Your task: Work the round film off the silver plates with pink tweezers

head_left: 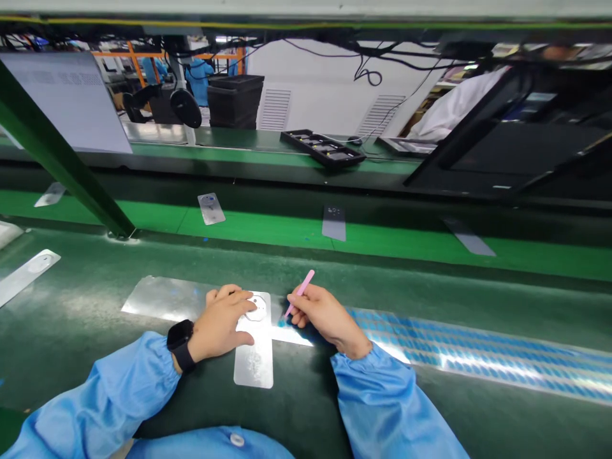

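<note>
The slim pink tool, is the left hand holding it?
No, the slim pink tool is in the right hand; the left hand touches a silver rectangular plate.

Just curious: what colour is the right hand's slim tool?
The slim tool is pink, as the head view shows.

Factory workplace, green conveyor belt (268,231), spaced flat plates (333,228), stacked black bins (236,105), orange racking (136,64)

Hands, two, in blue sleeves (115,389): left hand (217,325), dark watch (180,344) at wrist, fingers spread on one pale rectangular panel (253,360); right hand (325,315), pinching one slender pink tool (306,282), tip down beside the panel. Desk (201,392), green. Blue-patterned sheet (478,354), one, lying to the right. Green belt (268,233), behind, bearing four flat plates (333,226). Black tray (337,162), beyond.
</note>
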`<state>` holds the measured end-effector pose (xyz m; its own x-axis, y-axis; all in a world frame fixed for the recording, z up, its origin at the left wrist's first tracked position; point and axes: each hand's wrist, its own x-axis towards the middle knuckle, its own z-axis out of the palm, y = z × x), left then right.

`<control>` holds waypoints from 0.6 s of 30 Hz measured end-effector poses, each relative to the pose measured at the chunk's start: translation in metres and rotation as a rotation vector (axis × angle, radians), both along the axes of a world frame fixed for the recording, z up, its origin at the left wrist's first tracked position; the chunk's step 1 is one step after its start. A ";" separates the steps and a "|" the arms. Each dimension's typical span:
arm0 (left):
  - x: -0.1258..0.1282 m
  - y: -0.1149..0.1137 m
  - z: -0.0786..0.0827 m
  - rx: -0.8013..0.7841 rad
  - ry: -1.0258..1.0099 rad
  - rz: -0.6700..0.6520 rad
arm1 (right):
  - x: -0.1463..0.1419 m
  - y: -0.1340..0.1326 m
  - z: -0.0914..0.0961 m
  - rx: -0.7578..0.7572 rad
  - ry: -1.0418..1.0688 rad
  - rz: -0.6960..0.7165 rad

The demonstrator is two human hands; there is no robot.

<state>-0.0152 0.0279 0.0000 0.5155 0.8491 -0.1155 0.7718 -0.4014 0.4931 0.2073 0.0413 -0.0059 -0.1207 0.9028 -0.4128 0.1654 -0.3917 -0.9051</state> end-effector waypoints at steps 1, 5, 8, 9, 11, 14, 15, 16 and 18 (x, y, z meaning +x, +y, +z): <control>0.000 -0.001 -0.001 -0.001 -0.010 -0.008 | 0.001 0.000 0.001 -0.003 0.026 0.008; 0.001 -0.002 -0.007 0.034 -0.053 -0.011 | -0.007 -0.003 0.004 0.066 0.042 -0.008; 0.001 -0.003 -0.012 0.070 -0.065 -0.026 | -0.021 -0.003 0.005 0.108 -0.036 -0.025; 0.001 -0.003 -0.013 0.079 -0.069 -0.034 | -0.025 -0.002 0.005 0.109 -0.061 -0.023; 0.001 -0.003 -0.015 0.085 -0.078 -0.048 | -0.032 0.000 0.004 0.096 -0.096 -0.016; 0.000 -0.004 -0.015 0.082 -0.082 -0.063 | -0.035 0.002 0.003 0.069 -0.136 -0.003; 0.000 -0.004 -0.014 0.083 -0.082 -0.065 | -0.035 0.003 0.003 0.064 -0.147 0.001; 0.000 -0.004 -0.014 0.085 -0.083 -0.068 | -0.035 0.003 0.003 0.060 -0.156 0.002; 0.000 -0.005 -0.014 0.094 -0.085 -0.069 | -0.036 0.004 0.004 0.054 -0.165 -0.001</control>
